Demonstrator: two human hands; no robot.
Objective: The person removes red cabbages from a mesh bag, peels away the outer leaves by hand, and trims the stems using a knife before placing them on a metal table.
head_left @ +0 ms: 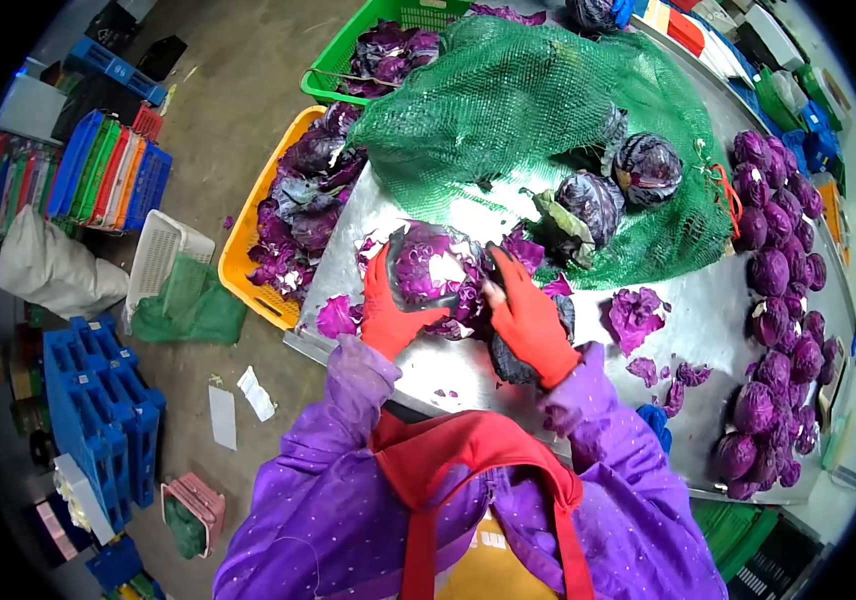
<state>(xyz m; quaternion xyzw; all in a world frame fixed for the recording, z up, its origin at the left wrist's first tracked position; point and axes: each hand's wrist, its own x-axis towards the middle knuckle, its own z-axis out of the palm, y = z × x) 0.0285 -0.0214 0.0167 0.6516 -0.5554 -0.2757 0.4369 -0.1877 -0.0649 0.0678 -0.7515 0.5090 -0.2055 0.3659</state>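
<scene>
A red cabbage [433, 268] with pale torn patches sits between my two hands on the metal table [428, 385]. My left hand [390, 305], in a red glove with dark fingertips, curls around its left side. On the opposite side my right hand [530, 318], gloved alike, has its fingers and thumb against the cabbage. Beneath my right hand lies a dark, leaf-like piece [514, 360], partly covered. Loose purple leaves [636, 318] are scattered to the right. Beyond my hands a green mesh bag [508, 110] is spread, with dark-leaved cabbages [648, 168] at its opening.
Several peeled purple cabbages [773, 270] are piled along the right side of the table. A yellow crate [258, 295] and a green crate [323, 80] hold leaves at the left edge. On the floor stand a white basket [163, 250] and blue pallets [98, 410].
</scene>
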